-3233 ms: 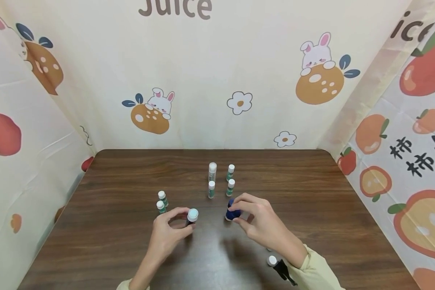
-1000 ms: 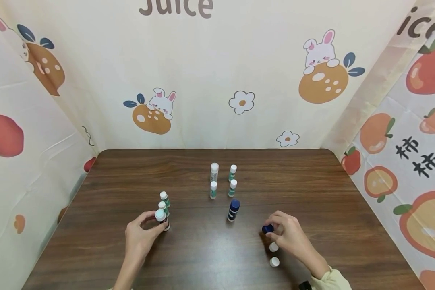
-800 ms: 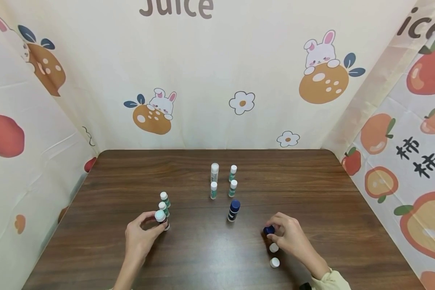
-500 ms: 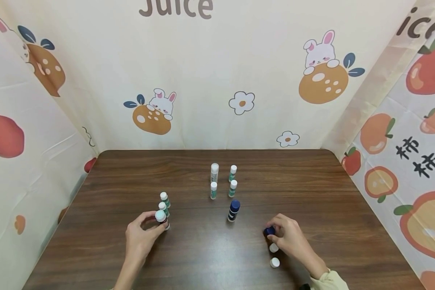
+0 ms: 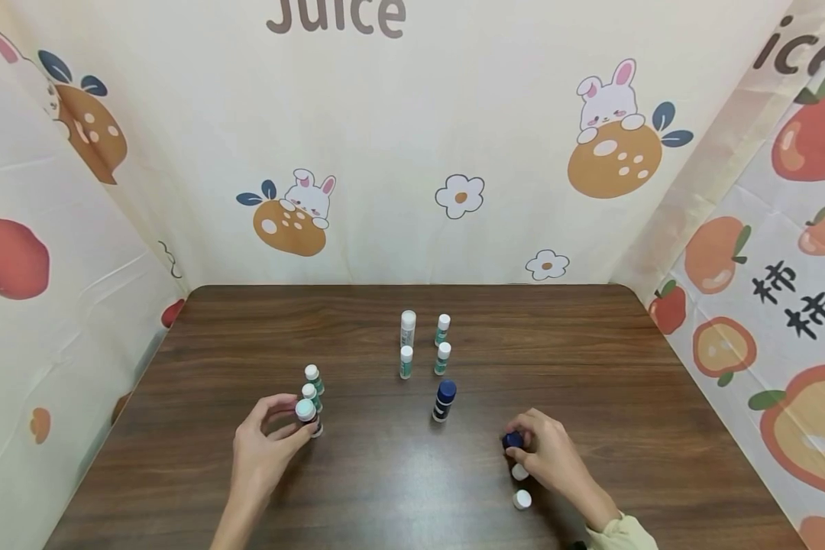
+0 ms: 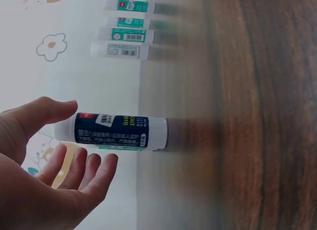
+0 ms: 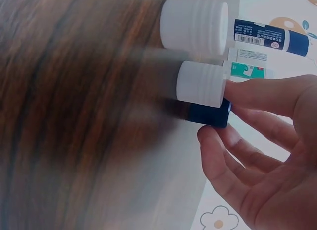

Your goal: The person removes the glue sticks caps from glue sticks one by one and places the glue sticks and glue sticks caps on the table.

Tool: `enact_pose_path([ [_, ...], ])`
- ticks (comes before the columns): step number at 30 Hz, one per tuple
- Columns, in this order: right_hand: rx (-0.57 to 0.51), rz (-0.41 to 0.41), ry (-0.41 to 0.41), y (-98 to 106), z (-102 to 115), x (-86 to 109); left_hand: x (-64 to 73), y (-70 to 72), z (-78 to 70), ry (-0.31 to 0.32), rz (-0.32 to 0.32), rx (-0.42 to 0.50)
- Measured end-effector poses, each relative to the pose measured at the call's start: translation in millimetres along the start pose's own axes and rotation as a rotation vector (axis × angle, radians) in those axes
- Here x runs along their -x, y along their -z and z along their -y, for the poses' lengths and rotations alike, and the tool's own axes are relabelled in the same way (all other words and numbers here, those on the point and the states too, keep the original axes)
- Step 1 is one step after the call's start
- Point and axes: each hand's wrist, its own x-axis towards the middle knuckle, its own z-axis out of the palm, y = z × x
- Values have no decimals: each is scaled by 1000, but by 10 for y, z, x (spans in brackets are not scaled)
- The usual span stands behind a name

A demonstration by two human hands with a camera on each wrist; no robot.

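A dark-labelled glue stick (image 5: pixel 306 415) with a pale top stands upright at the left. My left hand (image 5: pixel 263 449) is around its top, thumb and fingers spread. In the left wrist view the glue stick (image 6: pixel 116 130) stands on the table, the fingertips slightly apart from it. Two green-labelled glue sticks (image 5: pixel 311 394) stand right behind it. At the right, my right hand (image 5: pixel 546 452) pinches a dark blue cap (image 5: pixel 512 440) between thumb and fingers, at the tabletop. In the right wrist view the blue cap (image 7: pixel 210 114) is partly hidden by a white cap (image 7: pixel 200 84).
Nearer the front edge stands another white cap (image 5: pixel 522 499). A blue-capped glue stick (image 5: pixel 444 401) stands mid-table. Behind it are several white-capped glue sticks (image 5: pixel 442 357). A printed curtain (image 5: pixel 385 153) hangs beyond the brown table (image 5: pixel 557 328).
Since the oldest frame, the left hand has carried its glue stick left to the green pair. The right hand has left the blue-capped glue stick and set the blue cap beside the white caps.
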Motion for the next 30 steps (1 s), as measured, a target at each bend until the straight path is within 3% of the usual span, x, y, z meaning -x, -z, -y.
enact_pose_path([
  [6,17,-52,-1,70,53,62,9,20,-44,-20,31,-98],
  [15,-7,-258,178,194,96,116,8,23,-131,-75,19,-94],
  [24,-47,-255,141,289,140,139,-3,-3,-224,-146,14,-104],
  [30,-45,-253,160,315,167,143,3,-22,-264,-160,32,-92],
])
